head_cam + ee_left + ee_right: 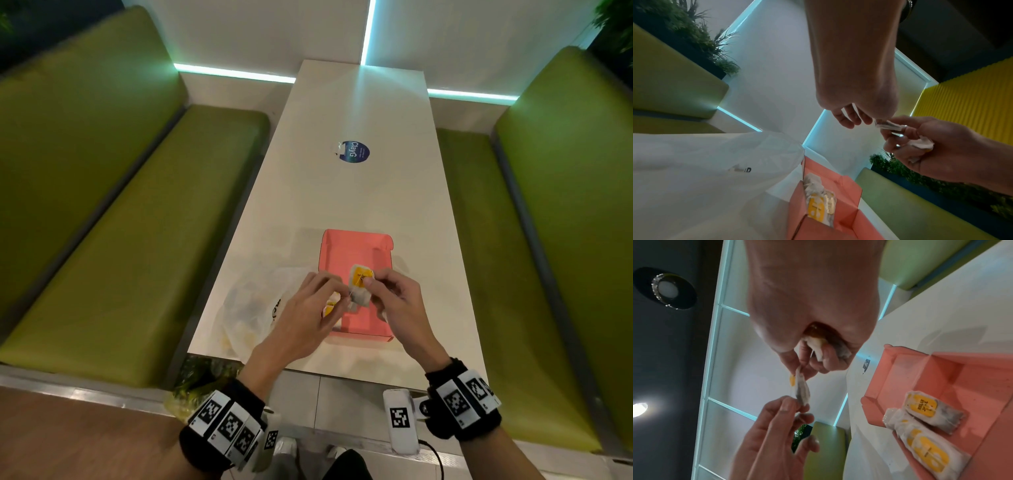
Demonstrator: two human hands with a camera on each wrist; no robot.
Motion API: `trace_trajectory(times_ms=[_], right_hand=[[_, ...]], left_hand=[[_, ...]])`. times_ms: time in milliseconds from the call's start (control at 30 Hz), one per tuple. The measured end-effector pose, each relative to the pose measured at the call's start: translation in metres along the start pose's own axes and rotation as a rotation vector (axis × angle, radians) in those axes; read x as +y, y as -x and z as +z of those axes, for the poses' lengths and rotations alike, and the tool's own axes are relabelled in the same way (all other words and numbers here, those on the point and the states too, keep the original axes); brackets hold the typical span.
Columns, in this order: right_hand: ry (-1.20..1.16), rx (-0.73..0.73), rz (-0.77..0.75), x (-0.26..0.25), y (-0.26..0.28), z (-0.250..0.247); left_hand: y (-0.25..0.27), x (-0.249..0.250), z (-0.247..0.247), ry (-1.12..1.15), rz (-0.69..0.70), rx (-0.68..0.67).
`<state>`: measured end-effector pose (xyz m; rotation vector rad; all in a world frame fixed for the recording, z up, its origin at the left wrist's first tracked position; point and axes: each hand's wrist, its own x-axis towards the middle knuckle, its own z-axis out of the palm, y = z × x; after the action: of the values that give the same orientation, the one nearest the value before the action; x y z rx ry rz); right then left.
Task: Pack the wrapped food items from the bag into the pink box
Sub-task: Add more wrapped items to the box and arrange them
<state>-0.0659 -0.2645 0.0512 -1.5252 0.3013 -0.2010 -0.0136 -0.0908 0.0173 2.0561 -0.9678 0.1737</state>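
Both hands work above the pink box (346, 250), which sits open on the surface (359, 113) at 6 o'clock, near its front edge.

Right hand (397, 294): thumb and forefinger pinch a wrapped packet (360, 282) with a yellow label, held over the box. The right wrist view also shows a second wrapped piece (819, 344) tucked in the palm under the curled fingers.

Left hand (308, 308): fingertips pinch the packet's lower end; remaining fingers loosely curled. Judgement: two-handed hold serves to straighten or orient the packet so it lies flat beside the others.

Box contents: two packets (929, 439) lie side by side against the left wall, at 9 o'clock within the box. The rest of the floor is bare pink, presumably left for further rows.

Bag (253, 308): translucent white plastic, slumped on the surface at 9 o'clock of the box and touching its left wall, so the reach is short. Yellow shapes show through it, so some packets probably remain inside.

Round blue sticker (354, 153) at 12 o'clock, well apart.

Step in hand, as judged: placing the third packet; task partly done.
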Motion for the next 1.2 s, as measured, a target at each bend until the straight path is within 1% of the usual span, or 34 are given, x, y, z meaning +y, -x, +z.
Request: trace_trajectory(times_ms=[100, 200, 267, 333, 400, 467, 500, 600, 667, 800, 867, 1000, 1100, 1167, 1200], right_hand=[[-0.052, 0.013, 0.027, -0.003, 0.001, 0.004], [-0.109, 0.024, 0.041, -0.004, 0.002, 0.007], [-0.152, 0.014, 0.051, -0.004, 0.004, 0.010], [-0.195, -0.005, 0.060, -0.003, 0.004, 0.012], [-0.200, -0.019, 0.054, -0.003, 0.004, 0.013], [-0.195, -0.027, 0.048, -0.003, 0.004, 0.013], [-0.198, -0.029, 0.054, -0.003, 0.004, 0.013], [-0.241, -0.045, 0.068, -0.002, 0.004, 0.014], [-0.273, -0.053, 0.078, -0.002, 0.004, 0.014], [-0.307, -0.066, 0.087, -0.002, 0.004, 0.014], [-0.322, -0.070, 0.079, -0.002, 0.003, 0.014], [-0.332, -0.079, 0.057, -0.003, 0.002, 0.016], [-0.350, -0.078, 0.052, -0.007, 0.002, 0.017], [-0.327, -0.054, 0.036, -0.006, 0.001, 0.015], [-0.284, -0.030, 0.020, -0.004, -0.001, 0.014]], left_hand=[[0.004, 0.001, 0.003, 0.009, -0.038, -0.033], [0.007, 0.003, 0.006, 0.086, -0.101, 0.002], [0.009, 0.006, 0.008, 0.095, -0.125, 0.037], [0.010, 0.008, 0.010, 0.041, -0.119, 0.067], [0.012, 0.008, 0.012, -0.071, -0.091, 0.083], [0.014, 0.007, 0.015, -0.118, -0.104, 0.092], [0.015, 0.007, 0.016, -0.083, -0.142, 0.101], [0.015, 0.011, 0.019, 0.155, -0.289, 0.152], [0.013, 0.015, 0.020, 0.261, -0.352, 0.184], [0.007, 0.019, 0.019, 0.329, -0.428, 0.219], [0.005, 0.023, 0.019, 0.411, -0.490, 0.229], [-0.004, 0.035, 0.017, 0.724, -0.643, 0.204], [-0.008, 0.040, 0.015, 0.949, -0.793, 0.192], [-0.007, 0.039, 0.014, 1.072, -0.835, 0.180], [-0.005, 0.037, 0.014, 1.100, -0.829, 0.167]])
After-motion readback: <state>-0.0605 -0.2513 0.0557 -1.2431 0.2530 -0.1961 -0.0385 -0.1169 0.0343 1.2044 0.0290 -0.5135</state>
